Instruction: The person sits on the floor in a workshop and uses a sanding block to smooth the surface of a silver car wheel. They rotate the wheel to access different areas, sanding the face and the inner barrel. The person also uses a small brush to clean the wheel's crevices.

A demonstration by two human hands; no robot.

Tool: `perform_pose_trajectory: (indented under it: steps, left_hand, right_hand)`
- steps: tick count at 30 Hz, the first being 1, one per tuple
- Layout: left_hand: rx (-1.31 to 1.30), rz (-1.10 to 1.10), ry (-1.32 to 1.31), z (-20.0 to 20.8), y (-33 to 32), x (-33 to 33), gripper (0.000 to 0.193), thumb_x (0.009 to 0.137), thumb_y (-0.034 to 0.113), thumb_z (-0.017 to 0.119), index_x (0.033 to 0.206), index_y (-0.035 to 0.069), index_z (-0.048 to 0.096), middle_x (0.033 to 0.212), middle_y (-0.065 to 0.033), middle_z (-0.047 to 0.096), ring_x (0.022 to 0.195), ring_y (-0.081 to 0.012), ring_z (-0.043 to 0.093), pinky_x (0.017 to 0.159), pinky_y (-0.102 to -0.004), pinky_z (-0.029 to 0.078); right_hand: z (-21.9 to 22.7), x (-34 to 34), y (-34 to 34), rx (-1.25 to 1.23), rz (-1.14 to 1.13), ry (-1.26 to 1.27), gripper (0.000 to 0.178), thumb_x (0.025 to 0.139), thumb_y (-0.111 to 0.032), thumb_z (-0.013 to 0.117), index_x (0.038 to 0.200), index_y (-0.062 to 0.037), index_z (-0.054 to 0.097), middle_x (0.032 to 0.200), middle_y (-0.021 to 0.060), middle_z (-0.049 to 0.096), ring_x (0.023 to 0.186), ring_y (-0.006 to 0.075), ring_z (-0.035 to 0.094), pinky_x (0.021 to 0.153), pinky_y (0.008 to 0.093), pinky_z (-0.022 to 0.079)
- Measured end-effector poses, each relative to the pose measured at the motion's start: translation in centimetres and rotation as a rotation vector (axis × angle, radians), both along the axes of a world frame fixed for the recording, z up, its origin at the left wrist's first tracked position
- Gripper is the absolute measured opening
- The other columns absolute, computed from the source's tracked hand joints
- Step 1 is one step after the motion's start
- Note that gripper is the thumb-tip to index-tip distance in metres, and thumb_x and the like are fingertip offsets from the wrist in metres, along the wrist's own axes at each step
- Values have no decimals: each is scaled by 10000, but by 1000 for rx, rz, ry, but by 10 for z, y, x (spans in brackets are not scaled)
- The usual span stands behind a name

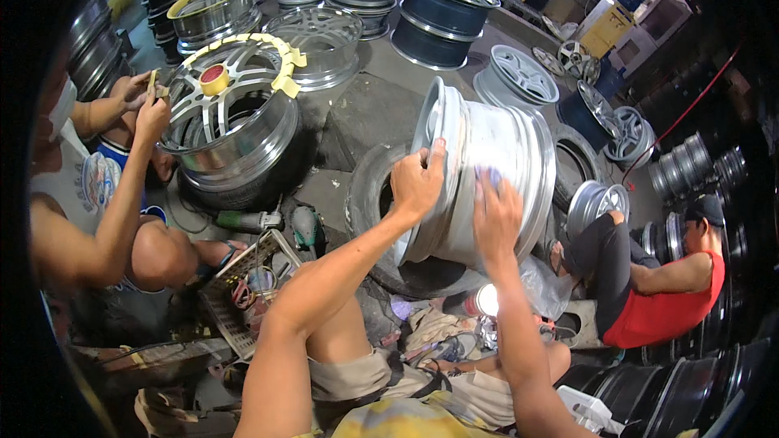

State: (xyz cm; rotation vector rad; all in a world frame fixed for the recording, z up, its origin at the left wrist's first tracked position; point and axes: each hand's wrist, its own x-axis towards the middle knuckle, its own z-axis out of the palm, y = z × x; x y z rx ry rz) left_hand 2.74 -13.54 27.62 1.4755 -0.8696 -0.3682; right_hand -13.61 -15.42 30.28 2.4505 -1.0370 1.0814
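Observation:
A silver-grey car wheel rim (499,134) stands on edge in front of me, its barrel dull and whitish, above a tyre (363,195) lying flat. My left hand (417,182) grips the rim's left lip, thumb up along the edge. On the barrel's near side, my right hand (497,215) presses a small purple-blue pad (489,175) against the metal. The fingers cover much of that pad, so its exact kind is hidden. Below my right hand, a can with a bright white top (487,300) stands among rags (442,328) and a clear plastic bag (542,288).
At left, a co-worker (89,186) holds yellow tape beside a partly taped wheel (235,113) on a tyre. Another person in red (673,300) sits at right. A crate (243,292) and green-grey power tools (304,227) lie near my left knee. Stacked wheels (442,16) stand behind.

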Motion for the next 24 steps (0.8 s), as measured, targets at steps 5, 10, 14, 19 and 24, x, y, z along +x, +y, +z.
perform_pose_trajectory:
  steps: [5, 10, 14, 19, 24]
  left_hand:
    - [-6, -50, 0, 3, 6, -3, 632, 1021, 491, 554, 655, -23, 575, 618, -291, 569, 632, -495, 594, 631, -552, 431]
    - [10, -45, 28, 11, 10, 4, 613, 1015, 475, 563, 649, -17, 568, 615, -270, 569, 618, -480, 584, 617, -539, 424]
    - [13, -58, 25, 4, 9, 0, 600, 1009, 456, 579, 643, -18, 560, 611, -266, 559, 607, -488, 562, 599, -540, 410]
    - [-37, -47, 9, 7, 6, -3, 586, 1013, 424, 579, 632, -19, 541, 605, -274, 556, 613, -495, 574, 604, -549, 419]
    - [-26, -75, -4, 2, 11, 4, 577, 1013, 423, 581, 642, -18, 550, 601, -283, 560, 617, -497, 588, 605, -559, 423]
  right_hand:
    - [19, 10, -26, 67, -28, 24, 265, 963, -104, 638, 1186, 12, 719, 1096, 218, 681, 973, 377, 662, 845, 481, 513]
    - [7, 6, -2, 78, 92, 14, 271, 971, -93, 623, 1199, 30, 702, 1108, 241, 670, 957, 408, 666, 831, 479, 541]
    - [-12, -4, 22, 110, 73, 18, 290, 978, -88, 605, 1232, 31, 679, 1122, 252, 662, 965, 414, 668, 841, 482, 545]
    - [18, 26, -23, 107, -46, 68, 337, 962, -59, 586, 1276, 46, 647, 1163, 261, 652, 994, 423, 668, 859, 486, 542]
    - [-15, -1, 29, 95, 17, 89, 408, 926, -52, 606, 1322, 46, 621, 1206, 266, 657, 1021, 423, 667, 880, 486, 539]
